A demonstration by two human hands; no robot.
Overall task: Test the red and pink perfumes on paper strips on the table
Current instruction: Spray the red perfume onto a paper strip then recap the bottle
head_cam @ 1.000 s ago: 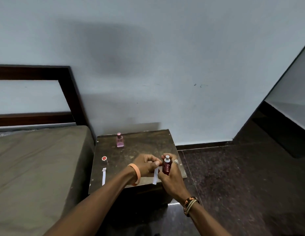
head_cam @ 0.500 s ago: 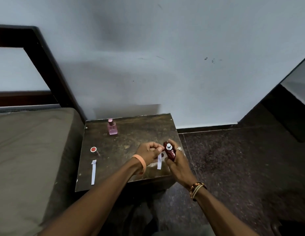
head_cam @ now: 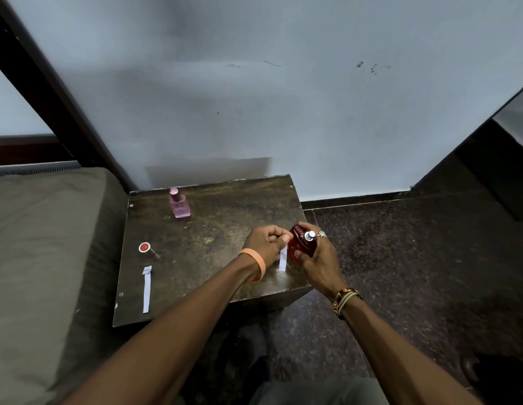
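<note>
While the left grip [head_cam: 266, 244] pinches a paper strip [head_cam: 283, 260] beside the red perfume [head_cam: 299, 245] clasped in the right grip [head_cam: 321, 261], test 1 probably needs its nozzle [head_cam: 309, 235] pressed next.

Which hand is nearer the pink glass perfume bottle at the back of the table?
Left. The left hand, pinching a white paper strip, is in front and right of the pink glass perfume bottle; the right hand, gripping the red perfume bottle, is farther right.

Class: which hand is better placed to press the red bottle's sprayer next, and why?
Right. The right hand grips the red perfume bottle beside its nozzle; the left hand pinches the paper strip.
</note>
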